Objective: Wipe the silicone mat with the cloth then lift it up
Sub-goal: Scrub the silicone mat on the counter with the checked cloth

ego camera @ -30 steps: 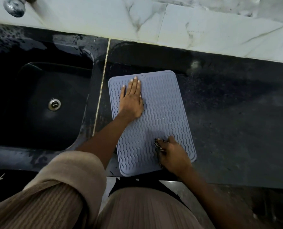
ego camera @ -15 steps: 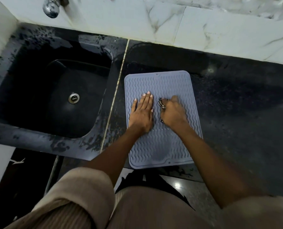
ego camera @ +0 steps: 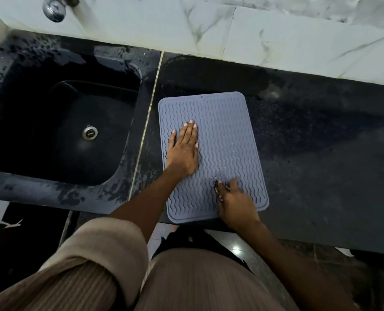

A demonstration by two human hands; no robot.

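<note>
The silicone mat (ego camera: 222, 140), grey-blue with wavy ridges, lies flat on the black counter (ego camera: 316, 158), just right of the seam beside the sink (ego camera: 58, 131), its near edge right at the counter's front lip. The left hand (ego camera: 183, 151) lies palm down on the mat's left half, fingers straight and close together, pressing it flat. Down at the near right corner, the right hand (ego camera: 234, 203) sits on the mat with fingers curled round something dark, and only a small speckled bit of it peeks out past the knuckles. That looks like the cloth (ego camera: 218, 190), though too little shows to be sure. In the dark sink, the steel drain (ego camera: 89, 132) catches the light. Above, a chrome tap (ego camera: 54, 9) juts from the marbled wall tiles (ego camera: 253, 37). Beige ribbed sleeves fill the foreground.
</note>
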